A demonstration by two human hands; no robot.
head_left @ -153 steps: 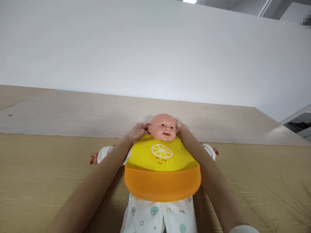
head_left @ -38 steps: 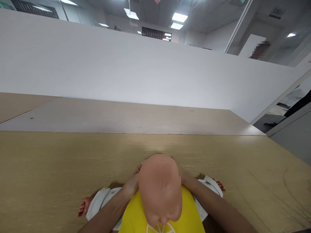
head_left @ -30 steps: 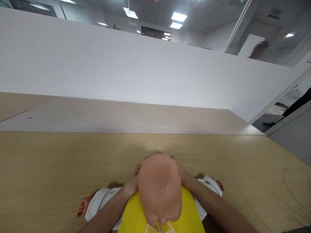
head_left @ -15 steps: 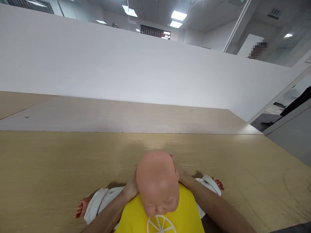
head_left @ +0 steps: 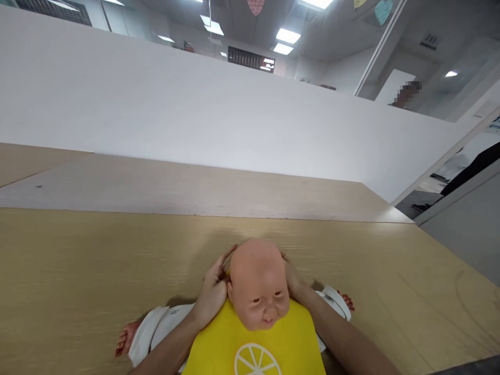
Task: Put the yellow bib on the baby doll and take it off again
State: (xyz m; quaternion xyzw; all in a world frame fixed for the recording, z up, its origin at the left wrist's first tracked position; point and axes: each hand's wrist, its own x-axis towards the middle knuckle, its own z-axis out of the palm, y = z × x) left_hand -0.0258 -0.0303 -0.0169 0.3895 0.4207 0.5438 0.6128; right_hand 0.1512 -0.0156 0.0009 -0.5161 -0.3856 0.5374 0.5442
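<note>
A baby doll (head_left: 258, 276) with a bald head lies or sits on the table facing me, in white clothing with both arms stretched out sideways. Over its chest spreads a yellow bib (head_left: 219, 344) printed with a white citrus slice. My left hand (head_left: 214, 291) is beside the doll's neck at the left, its fingers bent around a bit of the bib's yellow neck edge, with the fingertips reaching behind the head. At the other side of the neck is my right hand (head_left: 292, 276); its fingers are mostly hidden behind the head.
The wooden table (head_left: 97, 260) extends to both sides, with a paler strip along its back. A white partition (head_left: 214, 120) rises behind it, glass above. Beyond the glass at the upper right, part of a person (head_left: 406, 96) shows.
The doll's head has tipped back, so its face shows more above the bib. My left hand has shifted slightly outward, and more of its fingers show. The camera view has tilted slightly.
</note>
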